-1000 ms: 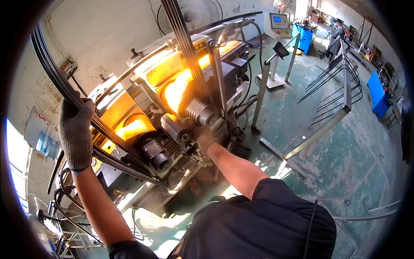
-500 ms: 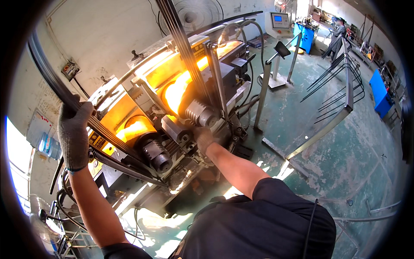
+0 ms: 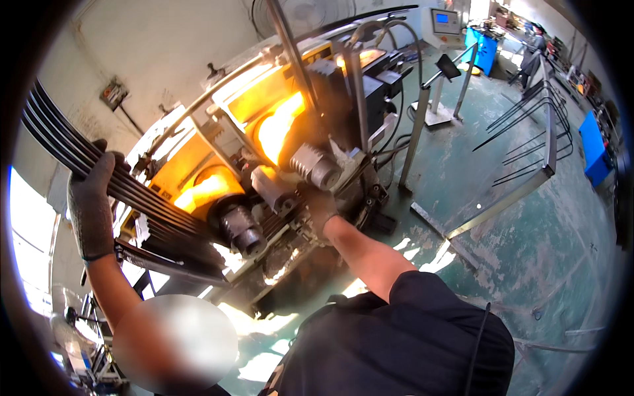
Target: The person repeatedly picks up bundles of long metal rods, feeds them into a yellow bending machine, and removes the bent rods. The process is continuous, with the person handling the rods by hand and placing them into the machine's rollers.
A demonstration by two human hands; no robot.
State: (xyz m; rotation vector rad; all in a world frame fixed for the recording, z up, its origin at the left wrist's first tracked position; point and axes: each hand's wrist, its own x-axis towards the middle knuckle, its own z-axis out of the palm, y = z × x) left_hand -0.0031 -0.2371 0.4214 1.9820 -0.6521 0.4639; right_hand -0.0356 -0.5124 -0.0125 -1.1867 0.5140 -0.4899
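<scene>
My gloved left hand (image 3: 91, 208) is closed around a long dark lever bar (image 3: 63, 129) at the left. Motion smears the bar into several parallel streaks. It slopes down to the right, toward a ridged steel spindle end (image 3: 241, 231) in front of a glowing orange opening (image 3: 208, 193). My gloved right hand (image 3: 319, 204) is at the machine's front, beside a grey block-shaped part (image 3: 272, 189) and just below a second ridged spindle end (image 3: 317, 168). Blur and the machine hide its fingers. A brighter opening (image 3: 281, 132) glows behind that second spindle.
Another upright bar (image 3: 290, 53) rises from the machine. To the right stand a metal rack with bent rods (image 3: 548, 125), a pedal-like stand (image 3: 439, 109), a control box (image 3: 444, 26) and a blue cabinet (image 3: 481, 49). A person (image 3: 531, 56) stands far right.
My left hand and its lever bar have swung outward to the left and lower against the machine. My right hand stays by the grey part. The whole view has shifted slightly.
</scene>
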